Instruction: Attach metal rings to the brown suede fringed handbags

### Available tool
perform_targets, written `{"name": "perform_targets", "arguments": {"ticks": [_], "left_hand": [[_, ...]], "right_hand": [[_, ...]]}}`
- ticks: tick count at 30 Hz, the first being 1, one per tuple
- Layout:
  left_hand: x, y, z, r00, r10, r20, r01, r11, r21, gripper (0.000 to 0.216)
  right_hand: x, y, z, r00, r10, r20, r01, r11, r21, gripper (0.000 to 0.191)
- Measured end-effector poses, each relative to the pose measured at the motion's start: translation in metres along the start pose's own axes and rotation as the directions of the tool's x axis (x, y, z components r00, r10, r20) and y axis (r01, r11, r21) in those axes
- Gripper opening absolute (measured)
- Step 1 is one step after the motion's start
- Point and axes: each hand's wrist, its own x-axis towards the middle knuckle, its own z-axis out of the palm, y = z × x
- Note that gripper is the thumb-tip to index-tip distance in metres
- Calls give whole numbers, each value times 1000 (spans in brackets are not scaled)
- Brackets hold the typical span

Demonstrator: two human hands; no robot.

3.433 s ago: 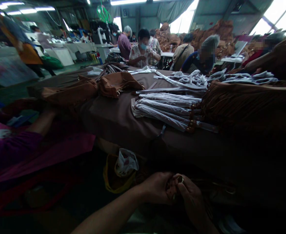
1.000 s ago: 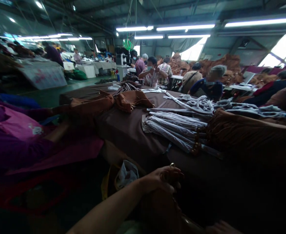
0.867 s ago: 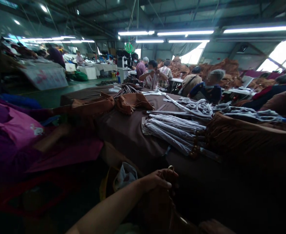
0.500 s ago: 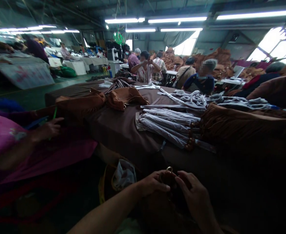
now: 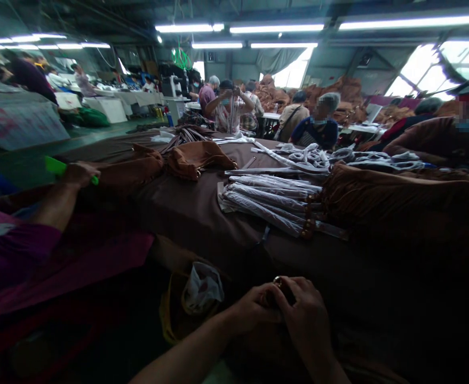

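My left hand [image 5: 252,313] and my right hand [image 5: 304,320] meet low in front of me, below the table edge. Both close around a small dark brown leather piece with a metal ring [image 5: 277,281] showing between the fingers. The piece itself is mostly hidden in shadow under my fingers. Just beyond my hands lies the brown-covered table [image 5: 194,213] with a stack of plastic-wrapped straps [image 5: 270,197].
A co-worker's hand [image 5: 78,173] at left holds a green tool. Brown bags [image 5: 196,157] and a fringed brown piece [image 5: 398,197] lie on the table. A yellow bag with white plastic [image 5: 202,288] hangs near my left arm. Other people work at far tables.
My right hand came back up from below and closed over the ring piece beside my left hand. The co-worker's hand at left rose with a green tool.
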Motion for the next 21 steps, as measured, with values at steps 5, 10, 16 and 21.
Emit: {"name": "perform_targets", "arguments": {"ticks": [5, 10, 16, 21], "left_hand": [[-4, 1, 3, 1000, 12, -28, -12, 1000, 17, 50], [-5, 7, 6, 999, 48, -2, -47, 996, 73, 53], [-4, 2, 6, 998, 65, 15, -66, 993, 101, 55], [-6, -4, 4, 996, 83, 15, -85, 982, 168, 52]], "right_hand": [[-1, -2, 5, 999, 16, -43, -16, 1000, 2, 43], [-1, 1, 7, 998, 14, -63, -10, 998, 64, 44], [-3, 2, 7, 980, -134, -150, 133, 991, -21, 36], [-7, 7, 7, 936, -334, -106, 314, 934, -171, 24]]}}
